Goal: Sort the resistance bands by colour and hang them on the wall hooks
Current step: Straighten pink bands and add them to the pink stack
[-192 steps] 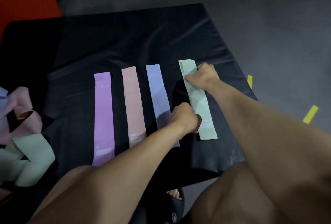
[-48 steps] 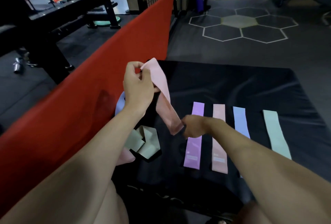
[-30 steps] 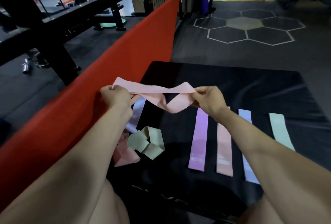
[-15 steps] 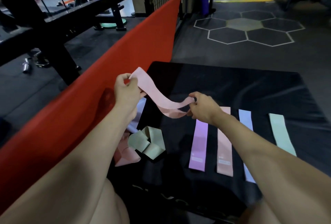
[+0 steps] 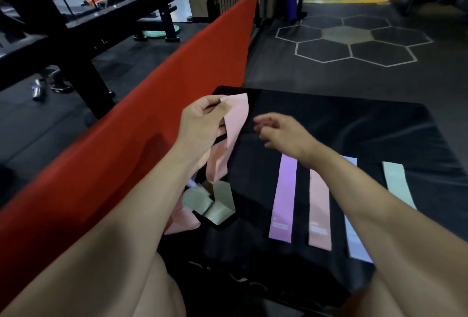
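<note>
My left hand (image 5: pixel 202 124) pinches the top end of a pink resistance band (image 5: pixel 229 139), which hangs down loosely above the black mat (image 5: pixel 329 124). Just to its right, my right hand (image 5: pixel 281 132) hovers with fingers relaxed and holds nothing. On the mat, side by side, lie a purple band (image 5: pixel 283 197), a pink band (image 5: pixel 319 210), a blue band (image 5: pixel 354 238) partly behind my right forearm, and a pale green band (image 5: pixel 397 182). A heap with a folded green band (image 5: pixel 212 202) and another pink band (image 5: pixel 182 220) lies under my left arm.
A long red pad (image 5: pixel 152 114) runs along the mat's left side, with black gym racks (image 5: pixel 76 25) behind it. Dark floor with white hexagon markings (image 5: pixel 349 43) lies beyond the mat. No wall hooks are in view.
My right hand has let go of the pink band's lower end and opened. The band now hangs from my left hand alone, which has shifted a little to the right.
</note>
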